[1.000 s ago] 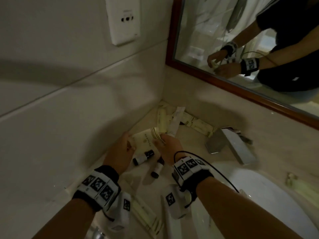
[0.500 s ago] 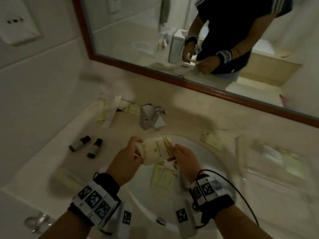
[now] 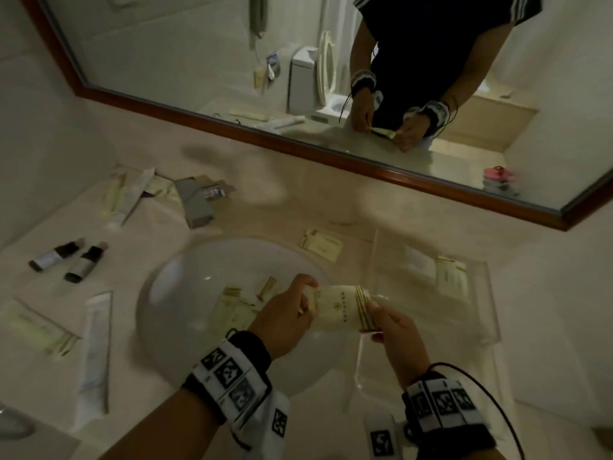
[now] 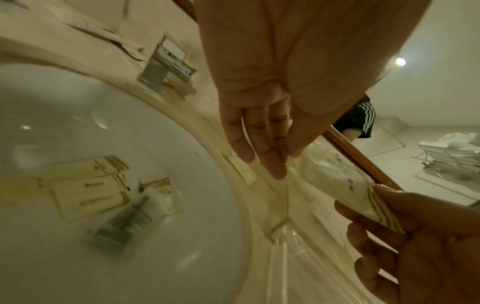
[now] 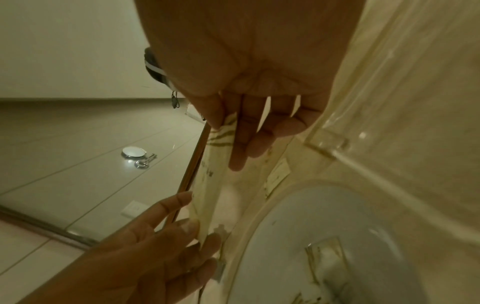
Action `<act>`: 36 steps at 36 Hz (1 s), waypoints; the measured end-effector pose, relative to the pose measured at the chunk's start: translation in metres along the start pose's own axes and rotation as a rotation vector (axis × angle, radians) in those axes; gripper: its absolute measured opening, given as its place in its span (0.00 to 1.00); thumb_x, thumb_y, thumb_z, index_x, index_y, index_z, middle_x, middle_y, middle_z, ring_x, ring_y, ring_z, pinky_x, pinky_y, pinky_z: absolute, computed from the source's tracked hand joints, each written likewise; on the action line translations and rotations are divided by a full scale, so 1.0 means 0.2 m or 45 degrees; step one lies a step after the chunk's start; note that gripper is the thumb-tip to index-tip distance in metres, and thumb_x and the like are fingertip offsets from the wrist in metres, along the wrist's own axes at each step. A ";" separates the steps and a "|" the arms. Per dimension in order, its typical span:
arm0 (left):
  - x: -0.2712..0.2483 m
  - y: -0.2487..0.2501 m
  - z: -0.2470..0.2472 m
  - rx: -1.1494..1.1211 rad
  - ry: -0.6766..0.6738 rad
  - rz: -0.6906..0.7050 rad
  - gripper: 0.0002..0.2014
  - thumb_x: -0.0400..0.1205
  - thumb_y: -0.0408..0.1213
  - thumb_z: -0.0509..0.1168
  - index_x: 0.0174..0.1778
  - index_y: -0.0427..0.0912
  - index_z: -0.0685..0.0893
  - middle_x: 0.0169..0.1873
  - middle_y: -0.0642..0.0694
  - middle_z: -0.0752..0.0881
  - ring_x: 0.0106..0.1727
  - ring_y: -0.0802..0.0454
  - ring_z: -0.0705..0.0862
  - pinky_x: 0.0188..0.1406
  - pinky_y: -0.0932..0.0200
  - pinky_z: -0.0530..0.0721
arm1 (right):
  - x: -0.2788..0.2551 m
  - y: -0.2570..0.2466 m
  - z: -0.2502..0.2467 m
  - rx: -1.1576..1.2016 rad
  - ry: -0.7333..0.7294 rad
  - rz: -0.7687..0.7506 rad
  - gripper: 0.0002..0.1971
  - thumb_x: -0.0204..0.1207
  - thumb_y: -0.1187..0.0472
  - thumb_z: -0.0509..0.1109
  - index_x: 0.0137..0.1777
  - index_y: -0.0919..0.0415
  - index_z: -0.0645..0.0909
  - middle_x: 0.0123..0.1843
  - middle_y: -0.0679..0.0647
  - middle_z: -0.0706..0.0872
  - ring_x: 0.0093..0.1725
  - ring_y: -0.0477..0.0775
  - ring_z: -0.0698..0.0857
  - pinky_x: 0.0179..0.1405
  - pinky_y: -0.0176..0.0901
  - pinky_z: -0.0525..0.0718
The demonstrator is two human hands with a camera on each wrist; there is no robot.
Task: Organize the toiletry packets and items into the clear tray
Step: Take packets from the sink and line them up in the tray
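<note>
Two packets (image 3: 438, 270) at most lie in the clear tray (image 3: 491, 300), right of the sink (image 3: 185, 293). Left hand (image 3: 285, 313) and right hand (image 3: 394, 330) each pinch one cream packet (image 3: 341, 310) just near-left of it. Bottles (image 3: 69, 258), tubes (image 3: 96, 346) and sink packets (image 3: 238, 303) remain.

Two small bottles (image 3: 68, 260), two tubes (image 3: 94, 353).

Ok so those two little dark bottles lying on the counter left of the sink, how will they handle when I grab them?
The two dark bottles lie on their sides on the smooth counter, so a nudge would probably roll them. They look rigid, unlike the cream packet bowing between the left hand and right hand. Small, so likely light; a pinch should do.
</note>
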State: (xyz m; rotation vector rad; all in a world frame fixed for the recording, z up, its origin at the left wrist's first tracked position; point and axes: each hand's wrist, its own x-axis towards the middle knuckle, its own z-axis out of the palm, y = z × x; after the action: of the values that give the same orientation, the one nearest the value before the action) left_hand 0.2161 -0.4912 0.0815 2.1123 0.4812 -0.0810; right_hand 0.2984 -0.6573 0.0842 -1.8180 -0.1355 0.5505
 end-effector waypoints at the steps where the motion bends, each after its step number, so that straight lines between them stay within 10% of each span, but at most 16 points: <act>1: 0.01 0.02 0.04 -0.008 -0.015 -0.004 0.20 0.83 0.30 0.60 0.69 0.49 0.67 0.45 0.46 0.76 0.38 0.51 0.77 0.31 0.66 0.74 | 0.00 0.02 -0.04 -0.007 0.015 0.007 0.16 0.83 0.60 0.60 0.38 0.50 0.85 0.36 0.54 0.87 0.37 0.51 0.82 0.36 0.41 0.76; 24: 0.36 0.14 0.63 0.280 -0.276 0.007 0.20 0.83 0.35 0.60 0.70 0.48 0.66 0.48 0.42 0.87 0.48 0.43 0.86 0.49 0.48 0.85 | 0.17 0.57 -0.46 -0.158 0.319 0.480 0.10 0.78 0.64 0.66 0.36 0.58 0.82 0.32 0.56 0.84 0.33 0.54 0.80 0.31 0.43 0.76; 36: 0.46 0.06 0.67 0.595 -0.326 0.121 0.19 0.82 0.40 0.63 0.70 0.45 0.74 0.69 0.48 0.71 0.64 0.47 0.80 0.64 0.53 0.80 | 0.32 0.65 -0.40 -0.368 0.346 0.571 0.12 0.76 0.61 0.69 0.58 0.64 0.83 0.53 0.62 0.88 0.53 0.64 0.86 0.57 0.53 0.85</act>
State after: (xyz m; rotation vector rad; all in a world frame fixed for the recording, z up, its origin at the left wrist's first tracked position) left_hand 0.3216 -0.5792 -0.0064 2.5302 0.2199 -0.4404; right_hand 0.3665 -0.7462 -0.0382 -2.2017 0.4065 0.6095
